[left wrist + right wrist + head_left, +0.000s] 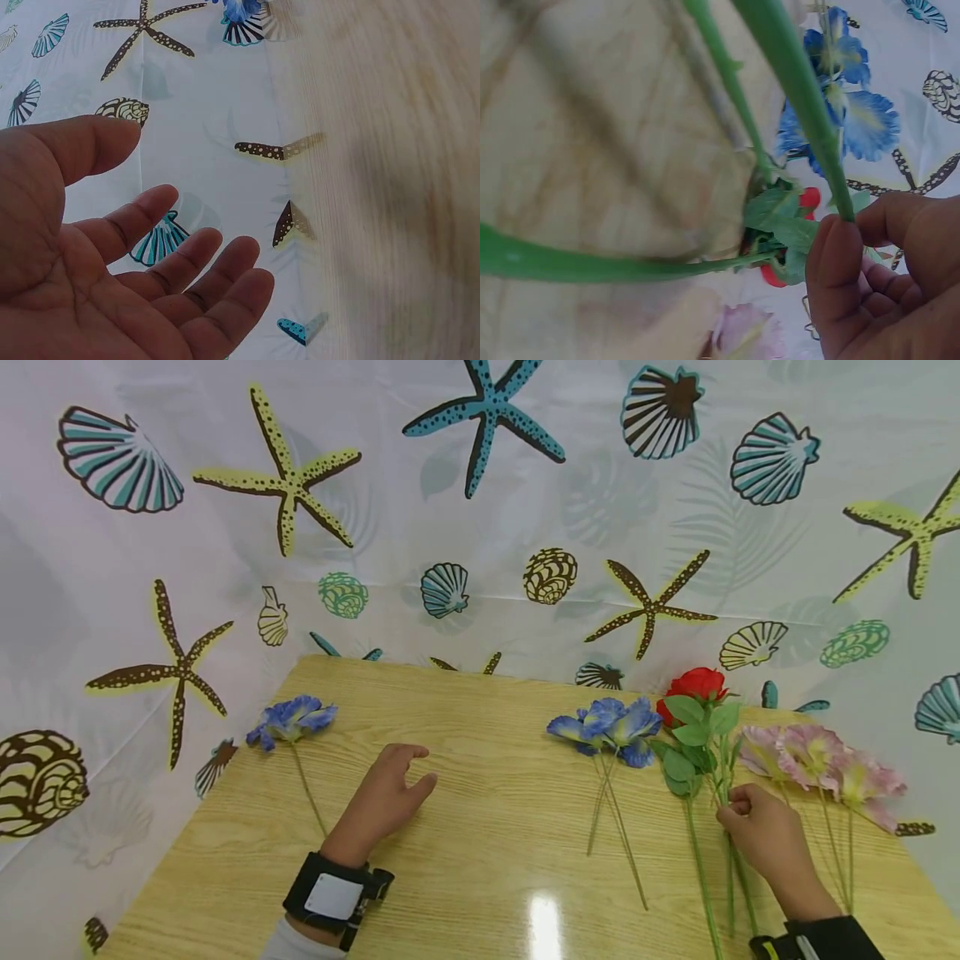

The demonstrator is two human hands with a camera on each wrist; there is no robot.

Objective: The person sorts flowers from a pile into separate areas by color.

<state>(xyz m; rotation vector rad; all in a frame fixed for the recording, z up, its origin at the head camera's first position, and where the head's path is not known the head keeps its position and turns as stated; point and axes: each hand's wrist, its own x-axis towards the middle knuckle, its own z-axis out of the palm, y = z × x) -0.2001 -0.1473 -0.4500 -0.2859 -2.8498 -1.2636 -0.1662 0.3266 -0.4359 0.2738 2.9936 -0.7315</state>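
My right hand (765,839) is at the right of the table, pinching a green rose stem (799,86) between thumb and fingers just below its leaves (693,731). Red rose blooms (699,683) show above those leaves, partly covered by them. Other green stems (701,877) run beside the pinched one toward the front edge. On the left, my left hand (386,802) hovers over the wood with its fingers apart and relaxed, holding nothing. A single blue flower (292,720) lies to the left of it, its stem passing behind my wrist.
Blue flowers (607,727) with crossed thin stems lie left of the roses. Pink flowers (817,760) lie to the right, their stems partly behind my right hand. A white sheet (495,527) printed with shells and starfish hangs behind the wooden table (480,827).
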